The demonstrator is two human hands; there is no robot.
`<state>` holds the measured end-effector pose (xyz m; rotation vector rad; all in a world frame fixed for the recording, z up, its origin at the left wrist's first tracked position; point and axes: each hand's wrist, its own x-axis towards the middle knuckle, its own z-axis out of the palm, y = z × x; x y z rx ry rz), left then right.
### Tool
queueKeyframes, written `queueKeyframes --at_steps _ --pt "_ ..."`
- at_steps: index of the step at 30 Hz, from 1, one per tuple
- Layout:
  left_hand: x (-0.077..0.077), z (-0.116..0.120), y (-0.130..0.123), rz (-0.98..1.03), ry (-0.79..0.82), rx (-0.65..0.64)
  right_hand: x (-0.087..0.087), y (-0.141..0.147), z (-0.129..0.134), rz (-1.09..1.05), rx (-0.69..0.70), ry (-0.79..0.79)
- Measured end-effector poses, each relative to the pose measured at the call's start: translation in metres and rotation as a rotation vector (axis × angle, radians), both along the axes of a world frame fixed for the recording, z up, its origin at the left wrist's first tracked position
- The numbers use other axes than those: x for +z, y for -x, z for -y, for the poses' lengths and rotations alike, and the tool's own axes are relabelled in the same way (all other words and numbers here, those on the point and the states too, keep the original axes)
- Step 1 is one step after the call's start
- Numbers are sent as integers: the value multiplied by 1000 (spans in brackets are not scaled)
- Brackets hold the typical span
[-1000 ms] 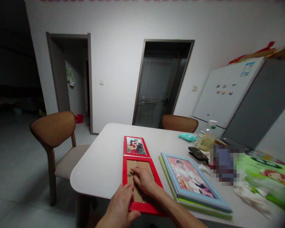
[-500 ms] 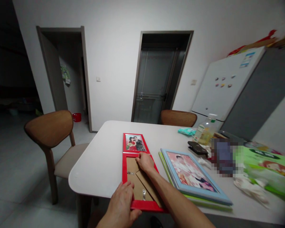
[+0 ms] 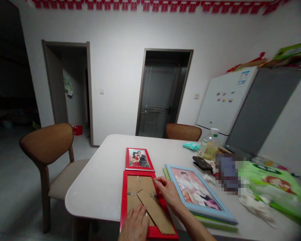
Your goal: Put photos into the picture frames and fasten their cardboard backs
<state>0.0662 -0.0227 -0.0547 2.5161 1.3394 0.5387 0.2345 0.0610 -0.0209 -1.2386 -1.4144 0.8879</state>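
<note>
A red photo frame (image 3: 124, 190) lies face down near the table's front edge, showing its brown backboard (image 3: 154, 207) with small metal clips and a diagonal stand flap. My left hand (image 3: 136, 221) rests flat on the lower left of the backboard, fingers stretched out. At the frame's right border is my right hand (image 3: 169, 194), its thumb and fingertips drawn together near the right clip (image 3: 153, 194). Whether anything is between those fingertips is too small to make out. Just beyond lies a smaller red frame (image 3: 139, 158), face up with a photo of a couple.
To the right lies a stack of frames, a light blue one (image 3: 222, 209) on top. Behind it are a black wallet-like item (image 3: 202, 163), a bottle (image 3: 208, 144), a teal packet (image 3: 191, 146) and a green tissue pack (image 3: 271, 177). Wooden chairs (image 3: 48, 144) stand around the table.
My right hand has moved from the backboard's top edge to its right side. My left hand has shifted from the frame's lower left corner onto the backboard. The view has tilted up.
</note>
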Motion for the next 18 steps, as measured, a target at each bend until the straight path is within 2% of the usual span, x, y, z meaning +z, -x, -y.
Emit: queueKeyframes --at_steps 3,6,8,10,14,16,18 --pt "9 4 8 32 -41 14 6 -8 19 -158 -60 43" --pt "28 10 11 150 -161 20 13 -6 32 -377 -113 85" --pt "41 11 4 250 -215 14 16 1 37 -528 -132 102" --pt "48 9 -8 292 -192 72 13 11 40 -656 -140 145" --pt "41 -2 -26 72 13 254 -7 34 41 -871 -106 335" --pt "33 -8 -26 -61 58 237 -14 41 41 -960 -109 353" --pt "27 -13 -20 -109 -2 197 -11 44 40 -1012 -129 321"
